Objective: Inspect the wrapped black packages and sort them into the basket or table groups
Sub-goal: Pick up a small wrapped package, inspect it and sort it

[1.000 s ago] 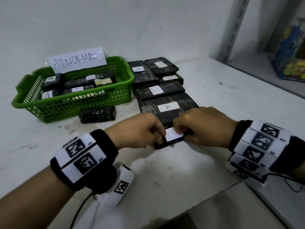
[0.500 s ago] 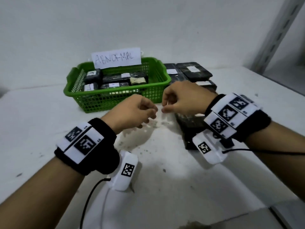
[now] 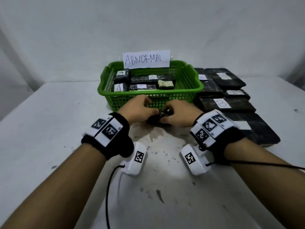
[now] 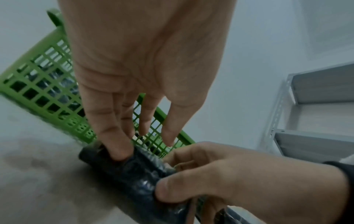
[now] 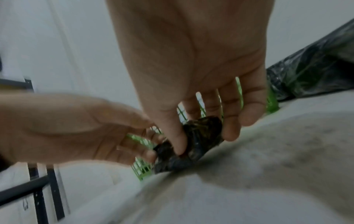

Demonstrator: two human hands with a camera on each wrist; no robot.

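Observation:
A small black wrapped package [image 3: 156, 119] with no label showing lies on the white table [image 3: 57, 129] just in front of the green basket [image 3: 175, 100]. My left hand [image 3: 142, 109] pinches its left end, thumb in front and fingers behind [image 4: 141, 144]. My right hand [image 3: 178, 116] grips its right end between thumb and fingers [image 5: 205, 136]. The package [image 4: 132, 172] rests on the table, mostly hidden under both hands in the head view. Inside the basket lie several labelled packages [image 3: 120, 87], under a paper sign reading ABNORMAL [image 3: 146, 59].
A row of flat black packages with white labels, one marked B [image 3: 226, 104], lies right of the basket, and the nearest one [image 3: 257, 129] sits beside my right wrist. A metal shelf [image 4: 316, 106] stands further right. Cables trail from both wrist cameras.
Both hands let go of a labelled package at the near end of the right-hand row, swung left empty, and now grip the small package in front of the basket.

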